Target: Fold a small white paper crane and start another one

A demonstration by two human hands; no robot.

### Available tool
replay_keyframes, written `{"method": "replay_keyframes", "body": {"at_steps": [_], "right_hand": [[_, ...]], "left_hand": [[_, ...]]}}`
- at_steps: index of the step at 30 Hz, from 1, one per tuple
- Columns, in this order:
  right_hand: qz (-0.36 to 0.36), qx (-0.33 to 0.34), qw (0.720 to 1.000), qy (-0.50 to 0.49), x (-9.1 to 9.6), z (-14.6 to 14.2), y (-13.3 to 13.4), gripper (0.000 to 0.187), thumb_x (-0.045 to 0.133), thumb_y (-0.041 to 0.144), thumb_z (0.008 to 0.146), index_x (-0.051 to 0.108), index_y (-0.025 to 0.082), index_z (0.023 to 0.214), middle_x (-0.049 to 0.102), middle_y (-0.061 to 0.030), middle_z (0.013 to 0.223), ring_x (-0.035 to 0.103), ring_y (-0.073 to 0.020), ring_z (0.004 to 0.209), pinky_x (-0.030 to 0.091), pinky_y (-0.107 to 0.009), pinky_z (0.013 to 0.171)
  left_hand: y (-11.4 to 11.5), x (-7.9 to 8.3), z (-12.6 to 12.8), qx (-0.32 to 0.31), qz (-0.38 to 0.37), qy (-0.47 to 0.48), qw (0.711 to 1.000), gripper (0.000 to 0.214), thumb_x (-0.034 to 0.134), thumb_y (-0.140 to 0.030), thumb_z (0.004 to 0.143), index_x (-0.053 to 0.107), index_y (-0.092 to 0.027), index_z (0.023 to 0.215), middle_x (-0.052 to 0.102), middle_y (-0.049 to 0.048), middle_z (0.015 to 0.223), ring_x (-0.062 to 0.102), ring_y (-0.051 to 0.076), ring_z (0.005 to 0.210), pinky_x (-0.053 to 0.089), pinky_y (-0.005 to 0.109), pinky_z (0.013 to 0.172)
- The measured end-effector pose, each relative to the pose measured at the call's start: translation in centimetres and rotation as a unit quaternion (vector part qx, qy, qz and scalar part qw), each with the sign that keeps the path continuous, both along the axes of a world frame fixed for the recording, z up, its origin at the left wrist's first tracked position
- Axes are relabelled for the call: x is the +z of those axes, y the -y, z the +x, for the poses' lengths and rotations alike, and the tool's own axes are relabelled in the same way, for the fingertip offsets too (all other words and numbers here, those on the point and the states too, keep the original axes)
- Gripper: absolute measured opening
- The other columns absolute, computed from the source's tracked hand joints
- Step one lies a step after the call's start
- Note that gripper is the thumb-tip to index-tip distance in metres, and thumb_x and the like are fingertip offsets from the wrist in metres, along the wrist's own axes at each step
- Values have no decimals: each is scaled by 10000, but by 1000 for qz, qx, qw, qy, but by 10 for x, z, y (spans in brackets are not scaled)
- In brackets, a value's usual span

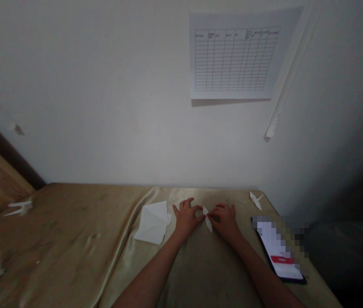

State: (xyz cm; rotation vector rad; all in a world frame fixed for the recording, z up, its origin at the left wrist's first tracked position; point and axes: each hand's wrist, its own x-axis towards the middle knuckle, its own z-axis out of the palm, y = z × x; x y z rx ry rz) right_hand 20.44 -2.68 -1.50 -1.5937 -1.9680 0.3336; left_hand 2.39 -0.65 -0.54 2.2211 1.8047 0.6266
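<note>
The bare left hand (pixel 186 218) and the bare right hand (pixel 224 218) are meeting over a table cloth of shiny gold-brown satin (pixel 200 267). Between them, a narrow white piece of folded paper with pointed ends (pixel 208 222) is being gripped. The left thumb and forefinger are closing on its left side, and the right fingertips are pressing it from the right, near its middle. The other fingers of both hands are spreading away from the paper. The lower end of the piece is sticking out below the grip, toward the person.

Just to the left of the grip, a creased white paper sheet with one torn edge (pixel 152 223) is lying flat. To the right of the grip and a little farther away, a small white folded paper figure with pointed tips (pixel 256 201) is resting near the table's edge. Nearer than it, also on the right, a dark-framed smartphone with a lit screen (pixel 273 246) is lying at a slant; part of it is being hidden by pixel blocks.
</note>
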Motion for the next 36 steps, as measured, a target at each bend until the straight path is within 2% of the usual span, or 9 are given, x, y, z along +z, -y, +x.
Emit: {"method": "replay_keyframes", "body": {"at_steps": [4, 10, 18, 26, 32, 36], "right_hand": [[-1, -3, 1000, -2, -2, -1, -1, 177, 579, 339, 885, 752, 316, 911, 734, -16, 1016, 478, -273, 1198, -6, -608, 1117], [-3, -32, 999, 27, -3, -4, -3, 160, 604, 364, 880, 756, 319, 904, 695, -33, 1060, 454, -277, 1177, 85, -579, 1102], [-21, -54, 998, 40, -3, -2, -6, 120, 655, 379, 847, 764, 357, 894, 667, -28, 1115, 426, -286, 1200, 178, -550, 1062], [-16, -56, 998, 32, -4, 0, -7, 120, 671, 387, 826, 769, 351, 885, 656, -38, 1105, 440, -287, 1180, 167, -561, 1072], [-12, -61, 997, 42, -3, -2, -7, 126, 669, 387, 829, 765, 347, 902, 652, -42, 1104, 450, -275, 1169, 228, -513, 1047], [-5, -59, 997, 42, -1, -3, -5, 125, 653, 356, 842, 754, 338, 913, 651, -38, 1105, 449, -268, 1173, 203, -527, 1065]], "left_hand": [[1, 1, 1, 1, 13, 5, 1000, 356, 738, -448, 782, 674, -412, 1131, 494, 21, 1444, 387, 315, 1347, 106, 751, 1101], [2, 2, 3, -13, -5, -6, 1000, 130, 724, -444, 800, 748, -375, 908, 459, -26, 1484, 363, 321, 1361, 88, 752, 1105], [3, 4, 3, -10, -23, -3, 1000, 164, 730, -472, 782, 754, -381, 917, 463, -19, 1494, 359, 315, 1374, 56, 749, 1109], [3, 7, 3, -14, -31, -5, 999, 203, 712, -507, 784, 749, -370, 928, 461, -8, 1496, 350, 337, 1378, 62, 759, 1101], [3, 7, 4, -13, -35, -17, 999, 204, 727, -493, 775, 741, -377, 942, 462, -6, 1493, 339, 328, 1388, 66, 758, 1100], [2, 4, 4, -20, -27, -13, 999, 208, 731, -474, 777, 729, -366, 955, 469, -7, 1487, 348, 323, 1381, 63, 773, 1088]]}}
